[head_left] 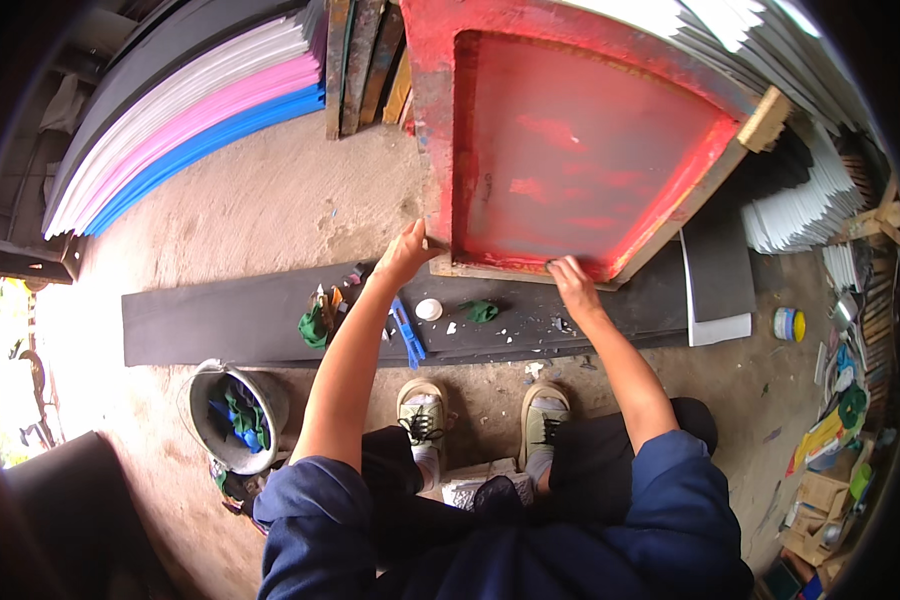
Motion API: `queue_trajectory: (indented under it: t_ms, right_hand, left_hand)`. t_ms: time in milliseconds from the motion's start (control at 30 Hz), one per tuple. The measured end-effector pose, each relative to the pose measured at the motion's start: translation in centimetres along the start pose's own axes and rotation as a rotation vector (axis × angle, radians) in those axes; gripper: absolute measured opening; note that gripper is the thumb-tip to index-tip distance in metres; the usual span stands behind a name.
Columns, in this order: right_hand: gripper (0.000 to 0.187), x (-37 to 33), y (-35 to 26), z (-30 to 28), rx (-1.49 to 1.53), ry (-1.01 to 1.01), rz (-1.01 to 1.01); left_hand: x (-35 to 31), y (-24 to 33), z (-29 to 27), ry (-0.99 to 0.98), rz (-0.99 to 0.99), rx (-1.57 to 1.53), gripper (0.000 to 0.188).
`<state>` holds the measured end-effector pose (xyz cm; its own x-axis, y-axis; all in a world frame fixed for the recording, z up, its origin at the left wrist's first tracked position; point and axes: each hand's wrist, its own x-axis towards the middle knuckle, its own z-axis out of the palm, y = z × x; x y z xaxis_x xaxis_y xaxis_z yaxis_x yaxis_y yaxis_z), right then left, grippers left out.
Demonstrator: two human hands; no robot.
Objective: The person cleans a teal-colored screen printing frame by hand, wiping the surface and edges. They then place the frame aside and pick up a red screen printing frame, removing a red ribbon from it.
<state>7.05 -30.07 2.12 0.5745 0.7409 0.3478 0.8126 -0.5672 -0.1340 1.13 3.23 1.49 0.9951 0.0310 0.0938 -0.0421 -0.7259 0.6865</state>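
Observation:
A wooden screen-printing frame (435,120) smeared with red stands tilted in front of me. Its mesh (570,160) is greyish with red patches. My left hand (407,254) grips the frame's lower left corner, thumb against the wood. My right hand (574,286) is closed at the lower edge of the mesh, with a small dark bit at its fingertips that I cannot make out. Below the frame, a blue utility knife (407,333), a white round lid (429,309) and a green crumpled cloth (481,311) lie on a long dark sheet (210,318).
A grey bucket (204,430) with rags stands at left. Stacked coloured foam sheets (220,95) fill the far left; white sheets (805,205) lie at right. A yellow-and-blue tub (789,324) stands near clutter on the right. White scraps (535,369) lie before my shoes.

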Motion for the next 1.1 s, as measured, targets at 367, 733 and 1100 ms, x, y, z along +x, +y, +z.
queue_trajectory:
  t_ms: [367,733,1100]
  right_hand:
    - [0.009,1.9,6.1,-5.8,0.334,0.311,0.743]
    - [0.019,3.8,1.8,-24.9,2.052,0.810,0.970]
    - [0.014,11.1,-1.4,-41.1,0.101,0.780,0.301]
  left_hand:
    - [6.4,11.7,-11.0,0.238,-0.101,-0.779,0.074]
    - [9.7,23.1,-17.1,0.654,0.086,-0.905,0.050]
    - [5.7,24.1,-15.2,0.805,0.168,-0.909,0.036]
